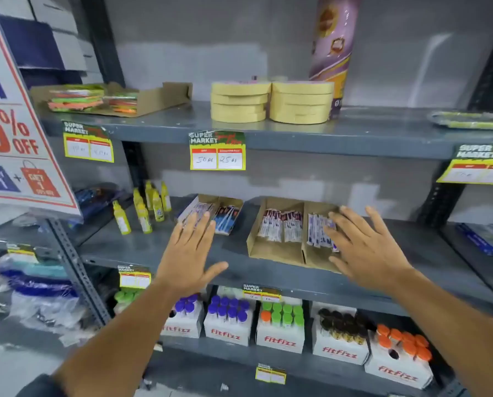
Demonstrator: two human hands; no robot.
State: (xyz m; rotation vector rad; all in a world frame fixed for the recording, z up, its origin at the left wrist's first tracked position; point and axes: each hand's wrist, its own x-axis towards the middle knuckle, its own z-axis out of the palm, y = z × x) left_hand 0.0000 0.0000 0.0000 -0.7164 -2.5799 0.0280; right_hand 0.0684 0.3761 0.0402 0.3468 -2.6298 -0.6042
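Observation:
I face grey metal store shelves. My left hand (192, 250) is stretched out flat, fingers straight, just in front of a small cardboard tray of sachets (225, 209) on the middle shelf (142, 247). My right hand (362, 247) is also flat with fingers spread, over the right half of a larger two-part cardboard tray (274, 250) that holds white and red sachets (281, 226). Neither hand holds anything. Whether the fingertips touch the trays is unclear.
Yellow bottles (145, 210) stand left of the trays. Stacked tan round boxes (271, 101) and a tall purple tube (332, 47) sit on the upper shelf. Fitfizz boxes with coloured caps (279, 325) fill the lower shelf. A discount sign (19, 133) hangs at left.

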